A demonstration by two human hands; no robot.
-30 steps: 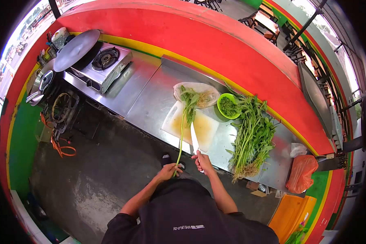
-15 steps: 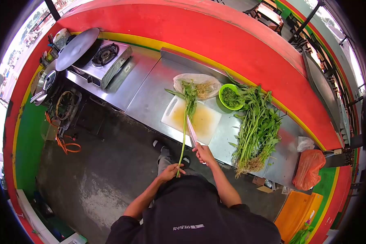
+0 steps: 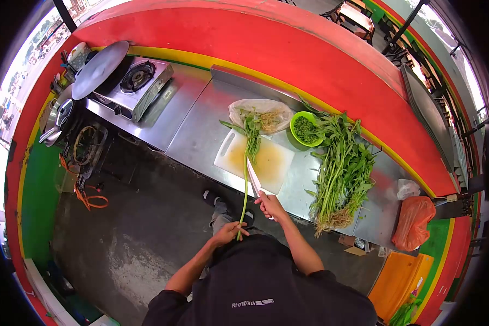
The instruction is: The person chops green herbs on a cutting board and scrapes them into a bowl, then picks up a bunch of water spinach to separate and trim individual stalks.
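My left hand [image 3: 229,233] is closed on the lower end of a long green stalk [image 3: 245,195], near my body. Its leafy top [image 3: 252,130] lies over the white cutting board [image 3: 277,165]. In my right hand [image 3: 270,206] is a knife [image 3: 254,177], its blade pointing away from me and close beside the stalk; whether it touches cannot be told. Behind the board, a clear plastic bag [image 3: 280,111] has pale roots on it. A lime-green bowl [image 3: 294,128] holds chopped greens. To the right lies a large pile of leafy stalks [image 3: 339,174], roots toward me.
At the left of the steel counter [image 3: 187,127] stands a gas stove [image 3: 141,81] with a large metal lid [image 3: 100,70] leaning by it. An orange-red plastic bag [image 3: 414,223] sits at the right end. A red wall [image 3: 255,38] borders the back.
The view has shifted very slightly. Both hands keep their holds on the stalk and knife, with hardly any movement.
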